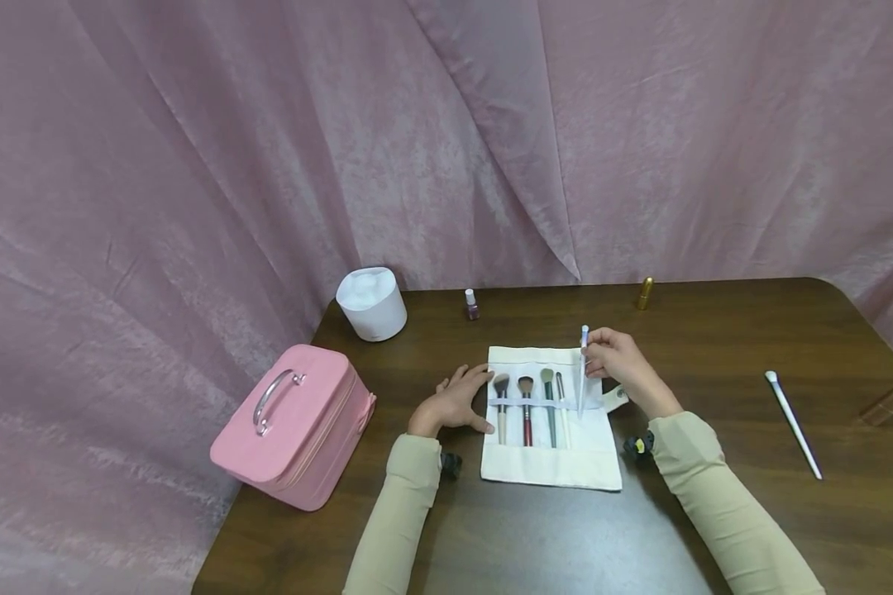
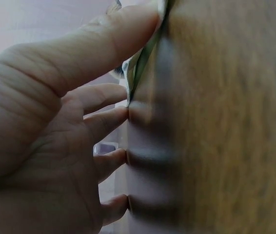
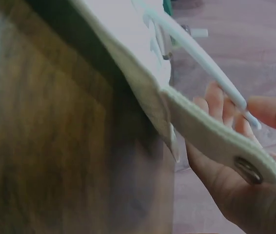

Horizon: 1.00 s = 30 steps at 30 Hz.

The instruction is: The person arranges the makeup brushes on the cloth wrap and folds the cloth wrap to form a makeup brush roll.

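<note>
on the brown tabletop [image 1: 521,533], well in from its far edge, lies the white cloth [image 1: 558,468]. i think it could slide if the left hand [image 1: 456,402], spread wide at the cloth's left edge, presses too lightly. the right hand [image 1: 619,364] pinches a white brush [image 1: 582,388] over the cloth's right side; a loose pinch could drop it. from far off, i find the tabletop's near edge cut off, and can't tell if the brush's low end is behind the thin band [image 1: 513,402].

Lower edge of head view is cutting off both sleeves [image 1: 393,525] and the tabletop [image 1: 536,545]; in wrist views, left hand [image 2: 48,114] and right hand [image 3: 247,183] are being cropped, tabletop blurring.
</note>
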{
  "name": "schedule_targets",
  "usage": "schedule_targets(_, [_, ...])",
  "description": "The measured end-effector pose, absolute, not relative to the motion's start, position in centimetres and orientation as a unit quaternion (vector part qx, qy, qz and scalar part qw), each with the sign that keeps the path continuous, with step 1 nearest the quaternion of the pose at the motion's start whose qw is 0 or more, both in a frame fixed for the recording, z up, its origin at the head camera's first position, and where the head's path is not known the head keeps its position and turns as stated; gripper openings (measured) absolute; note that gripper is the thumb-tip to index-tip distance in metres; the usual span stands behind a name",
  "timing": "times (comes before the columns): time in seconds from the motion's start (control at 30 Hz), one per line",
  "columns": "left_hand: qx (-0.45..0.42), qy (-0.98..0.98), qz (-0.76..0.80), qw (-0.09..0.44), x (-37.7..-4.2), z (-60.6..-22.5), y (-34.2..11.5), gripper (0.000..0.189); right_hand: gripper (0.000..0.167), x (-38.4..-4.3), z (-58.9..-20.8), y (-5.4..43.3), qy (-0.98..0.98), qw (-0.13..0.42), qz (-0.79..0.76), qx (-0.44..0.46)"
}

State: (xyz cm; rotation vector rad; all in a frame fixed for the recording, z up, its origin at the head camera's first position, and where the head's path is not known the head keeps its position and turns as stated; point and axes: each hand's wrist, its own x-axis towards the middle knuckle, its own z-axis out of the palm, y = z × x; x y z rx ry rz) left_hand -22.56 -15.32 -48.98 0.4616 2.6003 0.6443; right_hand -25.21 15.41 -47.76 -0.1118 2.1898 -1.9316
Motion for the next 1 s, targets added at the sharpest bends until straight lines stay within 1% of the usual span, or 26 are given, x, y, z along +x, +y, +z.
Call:
schedule_targets(0.07, [0.168,0.935,0.233,0.209,-22.55,-48.96,-15.35,0.096,0.016,-25.24,-47.84,15.26,0.748,0.125,-0.651,-0.04])
schedule_targets(0.13, [0.169,0.934,0.233,0.209,-22.57,-48.93,-15.4,0.096,0.016,-25.35,-47.77,15.16,0.75,0.124,-0.649,-0.035])
schedule_targets(0.2, [0.171,0.934,0.234,0.208,-22.59,-48.86,-15.45,0.096,0.017,-25.49,-47.6,15.05,0.749,0.103,-0.654,-0.032])
schedule_targets(0.33, [0.171,0.935,0.231,0.209,-22.64,-48.75,-15.54,0.096,0.023,-25.83,-47.45,14.97,0.746,0.038,-0.664,-0.03])
schedule_targets(0.43, [0.175,0.934,0.23,0.211,-22.62,-48.79,-15.55,0.096,0.026,-25.89,-47.66,15.03,0.752,0.027,-0.659,-0.027])
schedule_targets(0.5, [0.177,0.933,0.231,0.212,-22.6,-48.91,-15.56,0.096,0.027,-25.8,-47.86,15.05,0.757,0.041,-0.652,-0.025])
schedule_targets(0.67, [0.177,0.934,0.229,0.211,-22.62,-49.11,-15.49,0.096,0.025,-25.62,-48.11,15.18,0.774,0.114,-0.622,-0.039])
schedule_targets(0.73, [0.179,0.934,0.229,0.209,-22.57,-49.16,-15.49,0.096,0.024,-25.56,-48.13,15.16,0.78,0.134,-0.609,-0.043])
schedule_targets(1.0, [0.175,0.933,0.233,0.21,-22.68,-49.19,-15.47,0.096,0.02,-25.51,-47.7,15.02,0.82,0.15,-0.549,-0.053])
